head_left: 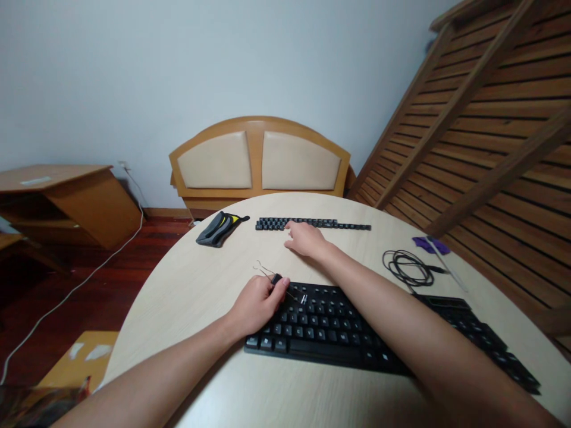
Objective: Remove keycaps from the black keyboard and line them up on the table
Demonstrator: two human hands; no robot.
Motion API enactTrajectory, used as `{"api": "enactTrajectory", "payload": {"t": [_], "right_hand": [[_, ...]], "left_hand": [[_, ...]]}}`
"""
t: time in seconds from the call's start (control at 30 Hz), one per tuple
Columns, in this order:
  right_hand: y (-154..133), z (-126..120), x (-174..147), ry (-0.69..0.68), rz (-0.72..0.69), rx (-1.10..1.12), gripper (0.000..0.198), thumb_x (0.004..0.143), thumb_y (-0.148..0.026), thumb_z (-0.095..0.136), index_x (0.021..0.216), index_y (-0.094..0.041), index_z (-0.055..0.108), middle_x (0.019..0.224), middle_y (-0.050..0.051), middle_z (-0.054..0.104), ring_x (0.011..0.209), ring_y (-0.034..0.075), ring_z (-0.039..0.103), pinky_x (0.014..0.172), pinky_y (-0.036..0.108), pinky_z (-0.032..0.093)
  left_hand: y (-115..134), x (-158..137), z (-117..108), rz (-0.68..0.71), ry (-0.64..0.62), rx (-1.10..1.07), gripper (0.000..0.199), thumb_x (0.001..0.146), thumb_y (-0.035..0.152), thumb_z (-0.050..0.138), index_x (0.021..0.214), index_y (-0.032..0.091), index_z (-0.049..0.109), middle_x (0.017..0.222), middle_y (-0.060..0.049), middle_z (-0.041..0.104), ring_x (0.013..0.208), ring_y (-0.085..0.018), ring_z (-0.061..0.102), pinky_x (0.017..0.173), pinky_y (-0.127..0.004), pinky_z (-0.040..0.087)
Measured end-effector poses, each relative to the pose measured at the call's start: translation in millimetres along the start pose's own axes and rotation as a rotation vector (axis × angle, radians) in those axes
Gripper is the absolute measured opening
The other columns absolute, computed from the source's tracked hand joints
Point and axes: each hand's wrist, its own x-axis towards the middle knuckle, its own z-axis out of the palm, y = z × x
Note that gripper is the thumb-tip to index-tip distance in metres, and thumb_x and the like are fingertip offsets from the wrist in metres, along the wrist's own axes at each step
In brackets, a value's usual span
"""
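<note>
A wire keycap puller (276,278) with a dark handle and thin wire loops is gripped in my left hand (253,304), over the upper left corner of the black keyboard (312,346). Keycaps are off part of the keyboard's upper left area, where small white pieces show. Farther back on the table, black keycaps (314,223) stand lined up in rows. My right hand (306,239) reaches across to them, its index fingertip at the front edge of the rows. The thumb is apart from the index finger, and I see nothing held between them.
The round table (178,285) carries a grey and yellow folded item (219,229) at back left. A coiled black cable (404,268), a purple cloth (430,244) and a thin pale stick (446,264) lie at right. Behind stands a padded headboard (214,160).
</note>
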Motion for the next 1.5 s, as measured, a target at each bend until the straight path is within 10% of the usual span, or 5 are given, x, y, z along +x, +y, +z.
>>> {"api": "enactTrajectory", "payload": {"t": [0.5, 1.5], "right_hand": [[39, -21, -162, -0.061, -0.350, 0.426, 0.029, 0.090, -0.037, 0.061, 0.115, -0.022, 0.063, 0.118, 0.007, 0.066, 0.112, 0.021, 0.059, 0.099, 0.038, 0.045], [13, -13, -154, -0.014, -0.472, 0.343, 0.032, 0.078, -0.032, 0.070, 0.108, -0.021, 0.065, 0.101, 0.007, 0.066, 0.101, 0.025, 0.056, 0.092, 0.041, 0.047]], "left_hand": [[10, -2, -2, -0.014, -0.020, 0.055, 0.051, 0.098, 0.048, 0.031, 0.058, 0.020, 0.047, 0.053, 0.001, 0.049, 0.052, -0.015, 0.047, 0.055, -0.026, 0.037], [24, -15, 4, -0.109, 0.088, 0.433, 0.044, 0.097, 0.040, 0.033, 0.061, 0.020, 0.048, 0.056, -0.005, 0.059, 0.053, -0.018, 0.056, 0.054, -0.028, 0.030]]}}
